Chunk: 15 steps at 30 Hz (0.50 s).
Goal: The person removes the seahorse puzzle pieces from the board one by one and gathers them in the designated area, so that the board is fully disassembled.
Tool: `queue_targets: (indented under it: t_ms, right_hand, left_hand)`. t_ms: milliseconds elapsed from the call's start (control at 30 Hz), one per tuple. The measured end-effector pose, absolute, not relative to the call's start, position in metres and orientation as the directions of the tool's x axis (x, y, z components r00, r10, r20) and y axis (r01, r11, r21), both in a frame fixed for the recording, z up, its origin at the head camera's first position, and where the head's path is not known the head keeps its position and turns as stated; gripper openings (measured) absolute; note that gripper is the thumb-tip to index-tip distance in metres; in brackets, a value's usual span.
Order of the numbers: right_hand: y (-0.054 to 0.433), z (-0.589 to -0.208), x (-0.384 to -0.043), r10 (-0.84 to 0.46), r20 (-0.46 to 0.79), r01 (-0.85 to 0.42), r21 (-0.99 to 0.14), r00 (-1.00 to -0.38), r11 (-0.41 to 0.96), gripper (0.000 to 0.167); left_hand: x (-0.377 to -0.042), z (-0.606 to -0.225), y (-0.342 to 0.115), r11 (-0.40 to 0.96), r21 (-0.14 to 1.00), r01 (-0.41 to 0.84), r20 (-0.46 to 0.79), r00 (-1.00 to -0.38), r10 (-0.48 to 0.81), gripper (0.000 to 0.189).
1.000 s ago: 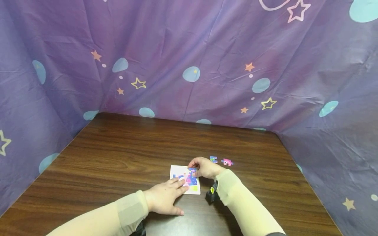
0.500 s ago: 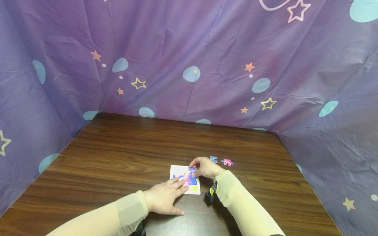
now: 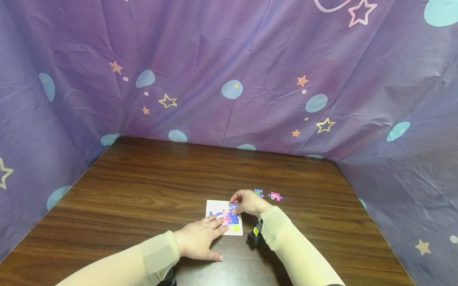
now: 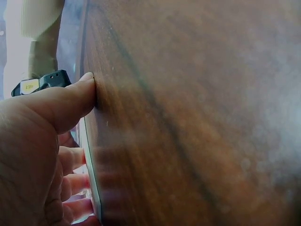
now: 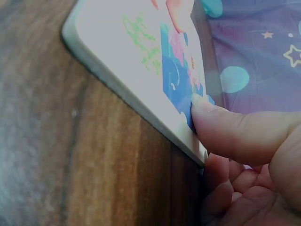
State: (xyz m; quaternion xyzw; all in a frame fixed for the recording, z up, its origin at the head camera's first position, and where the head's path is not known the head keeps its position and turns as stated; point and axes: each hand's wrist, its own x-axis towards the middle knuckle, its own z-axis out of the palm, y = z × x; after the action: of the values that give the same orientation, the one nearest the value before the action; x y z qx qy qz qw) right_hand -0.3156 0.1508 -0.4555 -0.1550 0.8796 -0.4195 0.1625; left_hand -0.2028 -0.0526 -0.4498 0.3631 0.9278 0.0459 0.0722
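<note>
A white puzzle board [image 3: 212, 204] with a blue and pink picture lies on the brown table. My left hand [image 3: 198, 240] rests with spread, straight fingers on the board's near left part, its thumb on the wood. Those fingers hide some of the picture. At the far right corner of the board, my right hand [image 3: 250, 203] holds a blue puzzle piece [image 3: 233, 206] with a pink star between thumb and index finger. In the right wrist view the right thumb [image 5: 221, 127] presses on the blue picture, and the other fingers curl by the board's edge.
Two loose puzzle pieces, a blue one [image 3: 259, 193] and a pink one [image 3: 275, 196], lie just beyond the right hand. A purple curtain [image 3: 200, 79] with stars stands behind and on both sides of the wooden table [image 3: 161, 178].
My right wrist has turned and shifted very slightly to the left, with the fingers staying at the same corner. The left hand, board and loose pieces have not moved.
</note>
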Motion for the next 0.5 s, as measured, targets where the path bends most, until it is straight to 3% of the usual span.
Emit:
queue_targets:
  t_ms: [500]
  right_hand:
    - [0.1519,-0.4590,-0.3150,-0.379,-0.143,-0.110,-0.813,-0.914,0.572,0.030]
  left_hand:
    - [-0.2031,-0.4496,-0.0530,0.728,0.141,0.671,-0.101,-0.721,0.685,0.082]
